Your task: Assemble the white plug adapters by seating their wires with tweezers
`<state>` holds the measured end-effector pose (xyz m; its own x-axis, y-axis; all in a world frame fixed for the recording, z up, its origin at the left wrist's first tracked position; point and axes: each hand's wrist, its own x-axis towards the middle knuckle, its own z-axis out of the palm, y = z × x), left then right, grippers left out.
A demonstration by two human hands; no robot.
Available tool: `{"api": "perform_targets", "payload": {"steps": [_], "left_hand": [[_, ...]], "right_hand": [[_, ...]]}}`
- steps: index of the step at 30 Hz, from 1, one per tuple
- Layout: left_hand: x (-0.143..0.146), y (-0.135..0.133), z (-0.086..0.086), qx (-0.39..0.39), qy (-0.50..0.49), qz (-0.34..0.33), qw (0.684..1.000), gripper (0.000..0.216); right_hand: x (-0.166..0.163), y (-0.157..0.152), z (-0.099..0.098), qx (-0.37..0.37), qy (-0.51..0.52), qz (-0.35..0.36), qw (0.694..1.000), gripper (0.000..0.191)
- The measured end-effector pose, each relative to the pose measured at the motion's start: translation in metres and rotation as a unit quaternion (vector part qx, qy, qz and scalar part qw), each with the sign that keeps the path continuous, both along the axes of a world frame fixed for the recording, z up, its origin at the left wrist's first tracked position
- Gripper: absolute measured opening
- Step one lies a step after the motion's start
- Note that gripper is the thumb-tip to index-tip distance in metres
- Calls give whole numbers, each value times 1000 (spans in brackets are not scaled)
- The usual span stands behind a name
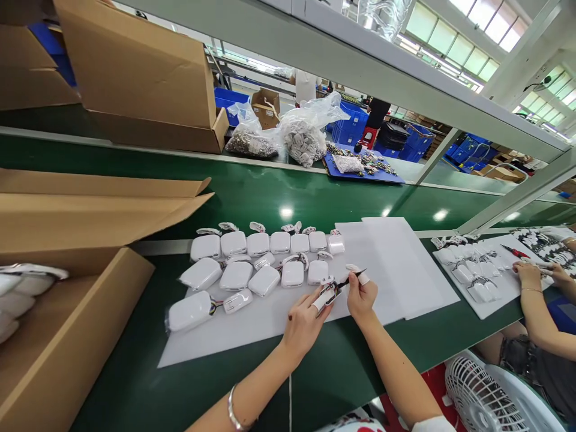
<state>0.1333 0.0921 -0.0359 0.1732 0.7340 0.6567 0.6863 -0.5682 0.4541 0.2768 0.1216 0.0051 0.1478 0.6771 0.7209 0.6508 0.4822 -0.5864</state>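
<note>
In our left hand point(306, 318) we pinch a small wired part point(332, 293), its dark leads and white piece showing between thumb and fingers, over the white sheet point(265, 324) on the green counter point(130, 366). Our right hand point(362, 297) meets it from the other side, thumb and fingertips pressed together on a slim dark piece point(344, 284); we cannot tell whether that is a wire or a tool. Just left of our hands, white rounded casings point(264, 281) lie in rows, several with short cables. Farther left we have an open cardboard box point(81, 336) with more white pieces inside. To our right lie overlapping blank sheets point(405, 270), and beyond them a co-worker's hand point(528, 276) is at work beside a red-handled tool point(515, 252).
</note>
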Motion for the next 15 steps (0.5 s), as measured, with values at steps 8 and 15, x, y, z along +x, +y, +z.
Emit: {"api": "perform_targets", "payload": {"steps": [8, 15], "left_hand": [[0, -1, 3, 14, 0, -8, 1000, 20], [-1, -1, 6, 26, 8, -13, 1000, 17]], "right_hand": [[-9, -2, -2, 71, -66, -35, 995, 25], [-9, -3, -6, 111, -80, -54, 989, 24]]}}
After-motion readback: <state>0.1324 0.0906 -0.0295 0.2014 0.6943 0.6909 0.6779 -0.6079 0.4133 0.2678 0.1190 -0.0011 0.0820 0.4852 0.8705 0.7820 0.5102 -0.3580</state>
